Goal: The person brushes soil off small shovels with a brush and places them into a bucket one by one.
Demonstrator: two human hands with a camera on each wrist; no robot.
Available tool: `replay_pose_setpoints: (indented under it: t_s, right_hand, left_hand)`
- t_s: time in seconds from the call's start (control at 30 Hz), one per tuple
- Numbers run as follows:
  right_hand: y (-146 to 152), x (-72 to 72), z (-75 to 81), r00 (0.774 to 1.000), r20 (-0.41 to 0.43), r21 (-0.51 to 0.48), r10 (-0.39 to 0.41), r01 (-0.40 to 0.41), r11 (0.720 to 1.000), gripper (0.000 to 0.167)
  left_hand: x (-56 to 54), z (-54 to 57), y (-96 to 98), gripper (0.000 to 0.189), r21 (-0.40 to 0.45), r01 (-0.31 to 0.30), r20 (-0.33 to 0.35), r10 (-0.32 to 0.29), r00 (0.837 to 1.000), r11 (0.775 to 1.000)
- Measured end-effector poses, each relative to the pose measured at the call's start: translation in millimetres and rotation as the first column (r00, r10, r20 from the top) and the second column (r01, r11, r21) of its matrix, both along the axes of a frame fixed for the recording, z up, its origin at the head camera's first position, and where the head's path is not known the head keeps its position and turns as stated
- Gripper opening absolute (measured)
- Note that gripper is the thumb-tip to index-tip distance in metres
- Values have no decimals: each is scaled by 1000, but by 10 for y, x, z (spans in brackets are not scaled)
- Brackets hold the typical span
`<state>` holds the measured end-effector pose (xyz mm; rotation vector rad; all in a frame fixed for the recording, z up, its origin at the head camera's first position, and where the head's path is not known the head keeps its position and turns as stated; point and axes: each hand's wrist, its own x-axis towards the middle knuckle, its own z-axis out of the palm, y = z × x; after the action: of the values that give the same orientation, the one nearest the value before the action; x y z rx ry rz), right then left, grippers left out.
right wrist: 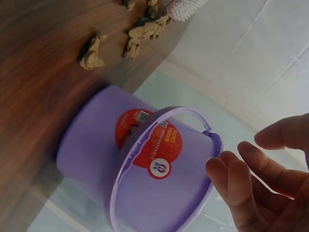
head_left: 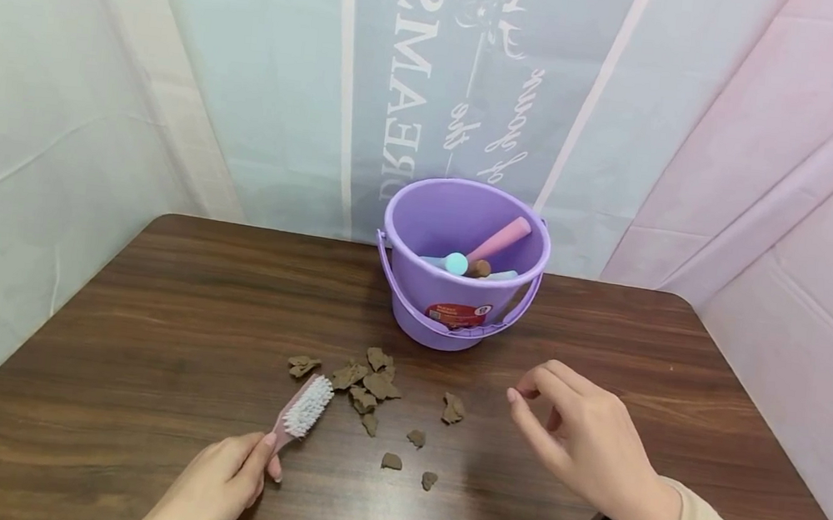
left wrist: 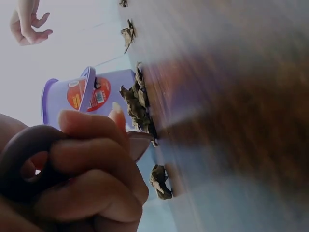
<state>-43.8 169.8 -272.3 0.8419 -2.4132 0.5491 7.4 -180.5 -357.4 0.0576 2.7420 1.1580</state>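
My left hand (head_left: pixel 218 479) grips the pink handle of a scrubbing brush (head_left: pixel 306 408), its white bristles facing right. The brush head lies right beside a cluster of brown, crumbly flakes (head_left: pixel 367 381); one more flake (head_left: pixel 303 365) sits just left of it. In the left wrist view, curled fingers (left wrist: pixel 96 150) hide most of the handle. My right hand (head_left: pixel 588 436) hovers over the table's right side, fingers loosely bent, holding nothing. Nearest to it is a single brown flake (head_left: pixel 452 409). In the right wrist view the hand (right wrist: pixel 265 183) overlaps the purple bucket's rim.
The purple bucket (head_left: pixel 444 317) stands at the table's back, handle lowered in front. Inside it are a pink-handled item (head_left: pixel 501 239), a light blue rounded end (head_left: pixel 455 264) and a brown end (head_left: pixel 479 269). Several small flakes (head_left: pixel 392 461) are scattered at the front middle. Curtains (head_left: pixel 267 95) hang behind.
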Motion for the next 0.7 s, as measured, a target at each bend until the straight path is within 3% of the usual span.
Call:
replay_pose_setpoints:
  t_s: [0.23,0.53,0.7]
  right_hand:
    - [24,34,-83,1000,29,-9,5,-4,1000,14]
    - [27,49,-139,999,48,-20,-1,2,1000,16]
    - [11,41,-173,998,-5,-80,61,-61,995,11]
  left_hand:
    - [-20,-38,9,27,-77,-29,-7,28,1000,997]
    - [-25,-62,-65,19,14,96,57,-97,994,995]
    - [-19,-128,-93,27,-47,207,-35,-209,977,977]
